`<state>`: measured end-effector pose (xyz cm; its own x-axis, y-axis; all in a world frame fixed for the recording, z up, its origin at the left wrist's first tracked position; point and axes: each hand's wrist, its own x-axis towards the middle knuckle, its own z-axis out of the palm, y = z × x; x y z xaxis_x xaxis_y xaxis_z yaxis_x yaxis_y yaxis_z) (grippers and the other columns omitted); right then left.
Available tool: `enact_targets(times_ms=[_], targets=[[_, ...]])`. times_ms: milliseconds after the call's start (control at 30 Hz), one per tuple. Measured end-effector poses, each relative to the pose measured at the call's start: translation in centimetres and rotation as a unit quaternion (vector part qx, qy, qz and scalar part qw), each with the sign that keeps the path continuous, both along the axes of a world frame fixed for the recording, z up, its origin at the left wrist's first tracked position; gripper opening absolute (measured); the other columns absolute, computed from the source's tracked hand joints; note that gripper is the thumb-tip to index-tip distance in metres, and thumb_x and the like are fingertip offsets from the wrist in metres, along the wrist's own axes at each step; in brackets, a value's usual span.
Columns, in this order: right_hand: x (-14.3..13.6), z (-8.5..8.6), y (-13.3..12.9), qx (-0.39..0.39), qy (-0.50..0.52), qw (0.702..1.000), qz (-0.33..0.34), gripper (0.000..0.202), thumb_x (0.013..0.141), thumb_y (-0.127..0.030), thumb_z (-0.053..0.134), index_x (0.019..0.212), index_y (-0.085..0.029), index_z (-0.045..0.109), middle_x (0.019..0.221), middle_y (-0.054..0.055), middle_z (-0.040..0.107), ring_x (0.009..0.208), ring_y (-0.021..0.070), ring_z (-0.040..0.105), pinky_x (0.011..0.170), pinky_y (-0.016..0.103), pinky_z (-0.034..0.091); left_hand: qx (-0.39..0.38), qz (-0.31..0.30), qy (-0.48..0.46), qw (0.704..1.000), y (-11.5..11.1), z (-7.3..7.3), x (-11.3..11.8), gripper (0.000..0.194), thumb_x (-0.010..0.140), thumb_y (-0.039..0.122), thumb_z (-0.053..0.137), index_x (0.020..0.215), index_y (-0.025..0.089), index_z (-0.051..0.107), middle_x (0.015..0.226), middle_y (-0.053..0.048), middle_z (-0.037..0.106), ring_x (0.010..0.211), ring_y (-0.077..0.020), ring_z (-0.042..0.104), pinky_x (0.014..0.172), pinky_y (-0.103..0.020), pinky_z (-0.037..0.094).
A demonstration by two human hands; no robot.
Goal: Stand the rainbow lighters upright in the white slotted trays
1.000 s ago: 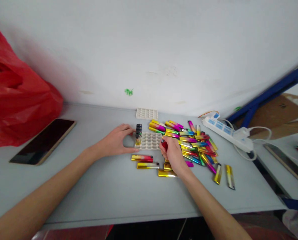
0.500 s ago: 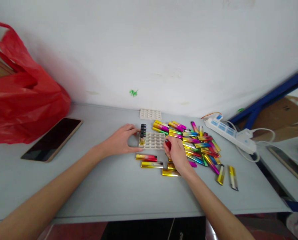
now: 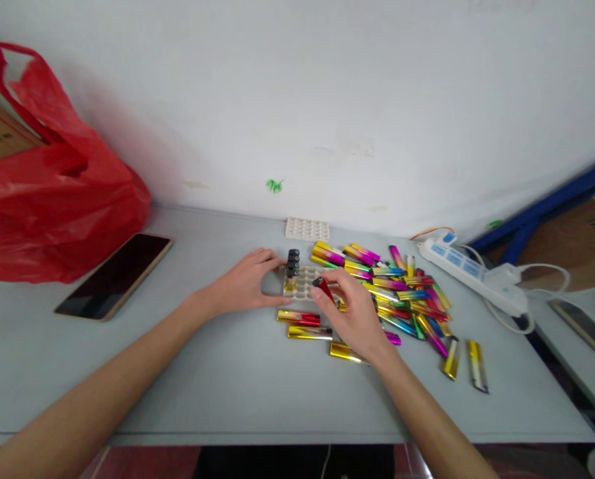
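A white tray (image 3: 304,287) with rows of round holes lies on the table. Several lighters (image 3: 293,263) with black tops stand upright in a row along its left end. My left hand (image 3: 244,283) grips that end, thumb at the near corner and index finger at the far side by the standing lighters. Above the right part of the tray, my right hand (image 3: 352,309) pinches a red lighter (image 3: 324,287) tilted with its black top toward the left. Near the tray's front edge lie a gold-and-red lighter (image 3: 298,317) and a gold-and-silver lighter (image 3: 310,332).
A heap of shiny coloured lighters (image 3: 401,293) spreads right of the tray. A second holed tray (image 3: 307,229) lies by the wall. A phone (image 3: 115,276) and a red plastic bag (image 3: 62,193) are at left. A white power strip (image 3: 471,273) with cables sits at right.
My right hand has shifted left over the tray with the red lighter, which now shows more fully and tilts leftward. My left hand stays at the tray's left end. The view has shifted slightly.
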<state>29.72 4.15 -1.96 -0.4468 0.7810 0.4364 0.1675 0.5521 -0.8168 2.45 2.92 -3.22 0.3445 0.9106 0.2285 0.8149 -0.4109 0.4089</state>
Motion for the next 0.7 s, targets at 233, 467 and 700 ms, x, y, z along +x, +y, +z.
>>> enact_targets(times_ms=[233,467,700], targets=[[0.1,0.0,0.2,0.050,-0.018,0.997,-0.061,0.019,0.106,-0.041,0.073,0.106,-0.023,0.078,0.085,0.002,0.077,0.078,0.0196,0.072,0.080,0.034,0.059,0.012,0.001,-0.005,1.000,-0.3,-0.3,0.0,0.068,0.088,0.074,0.079,0.128,0.019,0.072,0.120,-0.012,0.070,0.114,-0.0341,0.068,0.109,-0.046,0.054],[-0.3,-0.5,-0.1,0.055,-0.041,0.997,-0.044,0.014,0.106,-0.034,0.075,0.110,-0.022,0.081,0.100,0.004,0.085,0.085,0.0200,0.079,0.083,0.032,0.061,0.019,-0.010,-0.003,1.000,-0.3,-0.4,-0.1,0.070,0.091,0.076,0.077,0.129,0.017,0.072,0.119,-0.013,0.070,0.113,-0.0344,0.068,0.107,-0.047,0.055],[-1.8,-1.2,0.0,0.203,-0.088,0.975,-0.020,0.012,0.108,-0.032,0.075,0.109,-0.020,0.079,0.092,0.006,0.082,0.086,0.0235,0.077,0.085,0.037,0.057,0.034,-0.015,-0.008,0.999,-0.2,-1.1,-0.3,0.065,0.091,0.072,0.079,0.128,0.019,0.072,0.118,-0.012,0.070,0.112,-0.0331,0.068,0.107,-0.045,0.054]])
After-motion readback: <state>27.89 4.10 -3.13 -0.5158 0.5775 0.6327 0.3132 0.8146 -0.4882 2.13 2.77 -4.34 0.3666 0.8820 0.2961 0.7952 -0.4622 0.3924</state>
